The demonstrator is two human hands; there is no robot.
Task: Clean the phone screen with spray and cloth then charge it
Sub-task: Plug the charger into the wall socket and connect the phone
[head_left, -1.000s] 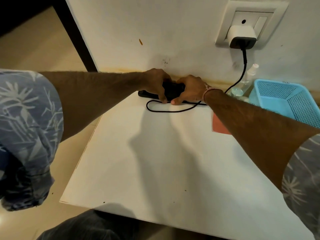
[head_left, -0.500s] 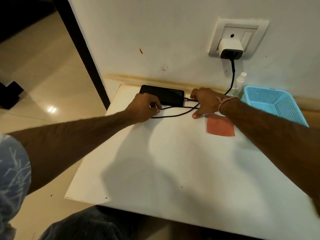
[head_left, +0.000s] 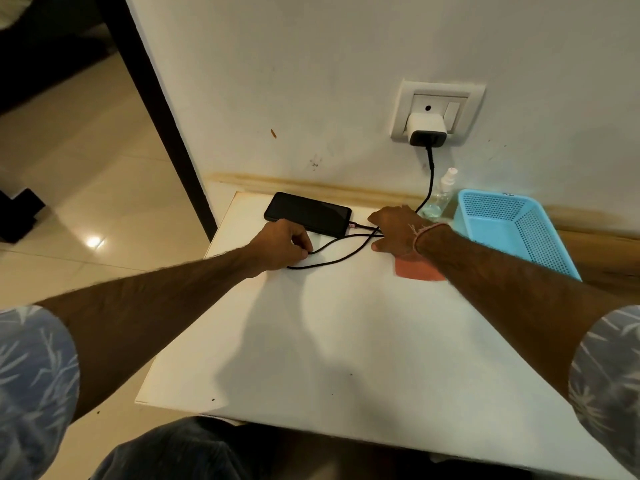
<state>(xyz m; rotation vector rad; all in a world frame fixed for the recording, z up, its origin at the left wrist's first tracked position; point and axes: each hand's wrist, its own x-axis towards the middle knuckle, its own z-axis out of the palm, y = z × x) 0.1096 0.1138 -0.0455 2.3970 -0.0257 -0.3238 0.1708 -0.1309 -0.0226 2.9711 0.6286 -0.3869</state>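
The black phone [head_left: 308,213] lies face up at the back of the white table [head_left: 346,341], by the wall. A black charging cable [head_left: 346,249] is plugged into its right end and runs up to the white charger [head_left: 426,129] in the wall socket. My left hand [head_left: 280,245] sits just in front of the phone, fingers curled round a loop of the cable. Palm down, my right hand [head_left: 394,230] rests over the cable to the right of the phone. The orange cloth [head_left: 419,270] lies partly under my right wrist. Against the wall stands the clear spray bottle [head_left: 441,195].
A light blue perforated basket [head_left: 512,230] stands at the table's back right, next to the spray bottle. A dark door frame [head_left: 166,116] runs down on the left, with tiled floor beyond the table's left edge.
A second ago both hands were on the phone at the wall. They have come off it: the left hand now holds the cable loop in front, the right lies over the cable beside it.
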